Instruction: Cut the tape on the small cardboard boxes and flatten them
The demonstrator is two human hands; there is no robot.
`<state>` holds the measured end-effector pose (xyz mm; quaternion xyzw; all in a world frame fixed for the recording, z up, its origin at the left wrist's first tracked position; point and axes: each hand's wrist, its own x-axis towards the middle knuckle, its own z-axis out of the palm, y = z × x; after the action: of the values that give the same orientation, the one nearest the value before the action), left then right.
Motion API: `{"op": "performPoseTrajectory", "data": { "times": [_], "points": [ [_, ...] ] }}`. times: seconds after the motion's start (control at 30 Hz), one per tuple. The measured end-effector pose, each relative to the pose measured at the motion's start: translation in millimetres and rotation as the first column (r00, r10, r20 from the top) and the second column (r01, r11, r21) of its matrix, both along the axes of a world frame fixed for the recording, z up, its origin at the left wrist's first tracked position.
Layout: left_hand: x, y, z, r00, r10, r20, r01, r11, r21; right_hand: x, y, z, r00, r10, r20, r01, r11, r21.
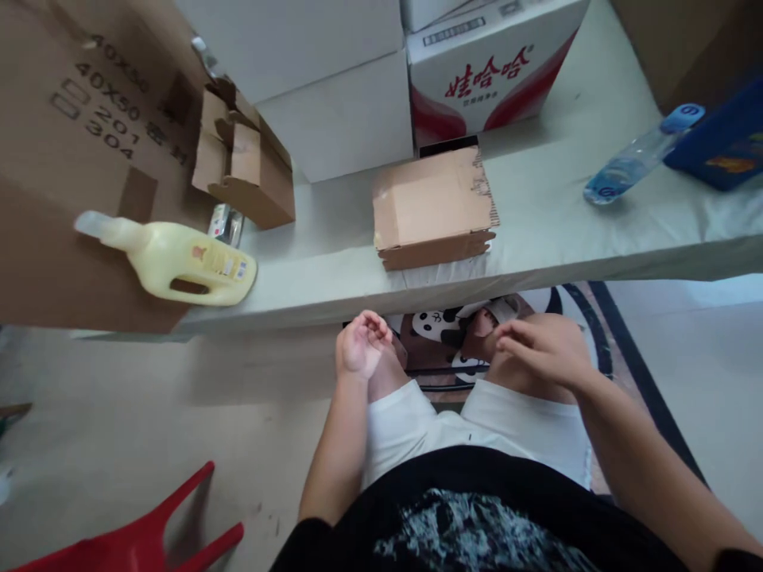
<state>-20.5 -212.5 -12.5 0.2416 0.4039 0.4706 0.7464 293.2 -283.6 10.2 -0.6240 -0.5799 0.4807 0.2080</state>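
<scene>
My left hand (362, 345) hovers over my left thigh, palm turned up and fingers loosely curled, with nothing in it. Above my right knee is my right hand (540, 349), its fingers loosely stretched out and holding nothing. Just beyond both hands, near the front edge of the cloth-covered table (334, 278), lies a small brown cardboard box (432, 199) with a ragged right edge. Neither hand touches it.
A pale yellow jug-shaped bottle (172, 258) and an opened carton (256, 171) are on the left by a large cardboard box (53, 191). White boxes (351, 119) stand behind. A clear water bottle (640, 159) is at right. A red stool (137, 540) stands on the floor.
</scene>
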Motion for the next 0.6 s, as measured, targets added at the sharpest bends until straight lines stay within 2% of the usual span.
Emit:
{"op": "performPoseTrajectory", "data": {
  "times": [0.07,0.1,0.17,0.23,0.3,0.33,0.43,0.57,0.6],
  "points": [
    [11.0,33.9,-0.8,0.977,0.165,-0.135,-0.154,0.984,0.084,-1.3,20.0,-3.6,0.970,-0.221,-0.101,0.226,0.973,0.042],
    [15.6,52.3,-1.6,0.936,0.267,-0.228,-0.239,0.960,0.146,-2.3,33.2,-7.3,0.937,-0.318,-0.142,0.329,0.942,0.060],
    [21.2,91.4,-4.7,0.876,0.385,-0.289,-0.333,0.918,0.214,-3.4,65.8,-17.7,0.873,-0.458,-0.169,0.480,0.869,0.122],
    [23.4,130.3,-9.4,0.810,0.473,-0.347,-0.405,0.878,0.254,-2.7,103.8,-29.3,0.831,-0.543,-0.117,0.555,0.802,0.222],
    [25.7,162.7,-15.1,0.787,0.464,-0.406,-0.392,0.885,0.251,-2.8,140.6,-38.4,0.817,-0.572,-0.073,0.562,0.762,0.322],
    [27.8,174.5,-18.0,0.799,0.425,-0.425,-0.348,0.904,0.250,-4.1,156.1,-41.5,0.816,-0.572,-0.081,0.560,0.748,0.355],
    [37.7,189.2,-24.7,0.870,0.291,-0.398,-0.169,0.934,0.315,-14.5,183.7,-45.3,0.809,-0.561,-0.172,0.581,0.722,0.377],
    [45.4,179.6,-21.5,0.880,0.381,-0.283,-0.210,0.847,0.489,-31.8,183.5,-42.3,0.794,-0.533,-0.292,0.608,0.694,0.386],
    [44.4,177.0,-18.2,0.889,0.374,-0.264,-0.206,0.841,0.499,-34.3,181.1,-41.5,0.785,-0.528,-0.323,0.619,0.686,0.383]
  ]
}}
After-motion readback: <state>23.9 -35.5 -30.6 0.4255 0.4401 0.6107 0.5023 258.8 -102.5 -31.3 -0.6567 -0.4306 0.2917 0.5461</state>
